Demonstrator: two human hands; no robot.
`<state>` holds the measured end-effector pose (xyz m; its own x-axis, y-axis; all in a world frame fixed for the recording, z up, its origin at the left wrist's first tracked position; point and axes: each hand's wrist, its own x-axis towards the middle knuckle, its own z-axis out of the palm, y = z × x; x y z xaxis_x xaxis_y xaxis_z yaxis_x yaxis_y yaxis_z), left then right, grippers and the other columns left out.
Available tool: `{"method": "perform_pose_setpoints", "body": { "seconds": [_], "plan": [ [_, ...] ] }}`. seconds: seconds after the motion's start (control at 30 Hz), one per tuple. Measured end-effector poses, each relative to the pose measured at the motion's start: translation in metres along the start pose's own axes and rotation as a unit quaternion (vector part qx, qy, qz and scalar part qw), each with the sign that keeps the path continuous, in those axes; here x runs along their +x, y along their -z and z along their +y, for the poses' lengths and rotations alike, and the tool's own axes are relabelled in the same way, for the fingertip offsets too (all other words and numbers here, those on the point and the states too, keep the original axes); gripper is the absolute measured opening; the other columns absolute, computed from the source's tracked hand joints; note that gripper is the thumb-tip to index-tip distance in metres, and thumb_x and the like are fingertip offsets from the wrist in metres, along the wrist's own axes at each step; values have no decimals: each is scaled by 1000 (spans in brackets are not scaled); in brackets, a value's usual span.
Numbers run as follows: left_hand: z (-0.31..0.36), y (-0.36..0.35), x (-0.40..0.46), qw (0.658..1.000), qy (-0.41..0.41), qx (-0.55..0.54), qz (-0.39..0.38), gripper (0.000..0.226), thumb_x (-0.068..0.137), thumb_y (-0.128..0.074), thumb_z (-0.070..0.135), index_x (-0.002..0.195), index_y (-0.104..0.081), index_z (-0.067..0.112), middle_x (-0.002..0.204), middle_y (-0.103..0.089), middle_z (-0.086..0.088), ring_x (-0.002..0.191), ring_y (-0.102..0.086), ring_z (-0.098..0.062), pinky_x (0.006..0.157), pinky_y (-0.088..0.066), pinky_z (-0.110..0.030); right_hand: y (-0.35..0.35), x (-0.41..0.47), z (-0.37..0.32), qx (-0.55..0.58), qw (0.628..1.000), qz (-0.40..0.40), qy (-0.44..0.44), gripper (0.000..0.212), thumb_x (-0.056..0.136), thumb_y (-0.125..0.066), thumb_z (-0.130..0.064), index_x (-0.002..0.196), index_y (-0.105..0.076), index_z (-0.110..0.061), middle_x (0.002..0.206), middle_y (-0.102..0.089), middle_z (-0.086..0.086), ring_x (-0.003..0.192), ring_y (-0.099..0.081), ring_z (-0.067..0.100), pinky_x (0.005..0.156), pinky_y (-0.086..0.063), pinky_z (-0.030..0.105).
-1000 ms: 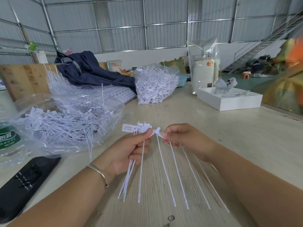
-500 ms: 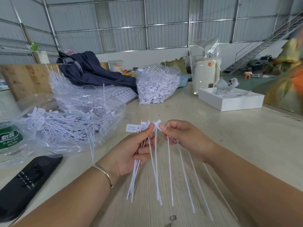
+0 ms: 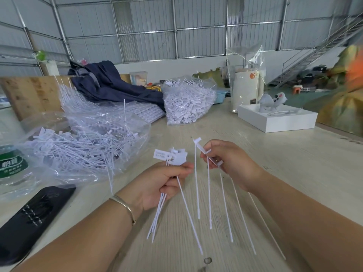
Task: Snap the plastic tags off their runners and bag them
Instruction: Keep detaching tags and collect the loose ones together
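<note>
My left hand (image 3: 164,185) grips a small bundle of loose white plastic tags (image 3: 174,158), label ends up and thin tails hanging down toward the table. My right hand (image 3: 227,161) holds a white runner (image 3: 203,149) with several tags still joined to it, their long tails (image 3: 209,195) dangling below. The two hands sit a little apart above the table. A clear plastic bag (image 3: 82,146) full of loose tags lies open to the left. A second clear bag of tags (image 3: 187,103) stands further back.
A black phone (image 3: 29,216) lies at the near left beside a water bottle (image 3: 11,165). A dark blue cloth (image 3: 110,85) covers stacked tag sheets at the back. A white box (image 3: 277,118) and a tall clear bag (image 3: 245,83) stand at the right.
My hands have drawn apart. One more tag has come off the runner into my left hand's bundle, and my right hand has lifted the runner slightly.
</note>
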<state>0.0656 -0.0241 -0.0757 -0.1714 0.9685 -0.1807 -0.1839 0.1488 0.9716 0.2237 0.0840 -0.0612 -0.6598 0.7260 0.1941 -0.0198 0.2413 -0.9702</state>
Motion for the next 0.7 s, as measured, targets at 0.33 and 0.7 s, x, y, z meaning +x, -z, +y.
{"method": "perform_pose_setpoints", "body": {
  "seconds": [0.33, 0.7],
  "plan": [
    [0, 1, 3, 992, -27, -121, -8, 17, 80, -66, 28, 76, -63, 12, 54, -35, 4, 45, -43, -10, 45, -42, -21, -2, -3, 8, -154, 986, 2, 60, 16, 87, -55, -10, 73, -59, -5, 53, -42, -12, 55, -38, 7, 58, -30, 24],
    [2, 0, 4, 996, -35, -80, -4, 28, 70, -76, 40, 77, -58, 18, 58, -17, 8, 42, -17, -2, 32, -17, -14, -4, -7, 11, -302, 942, -18, 147, 15, 92, -56, -9, 78, -60, -7, 60, -43, -10, 55, -39, 4, 54, -29, 19]
  ]
}}
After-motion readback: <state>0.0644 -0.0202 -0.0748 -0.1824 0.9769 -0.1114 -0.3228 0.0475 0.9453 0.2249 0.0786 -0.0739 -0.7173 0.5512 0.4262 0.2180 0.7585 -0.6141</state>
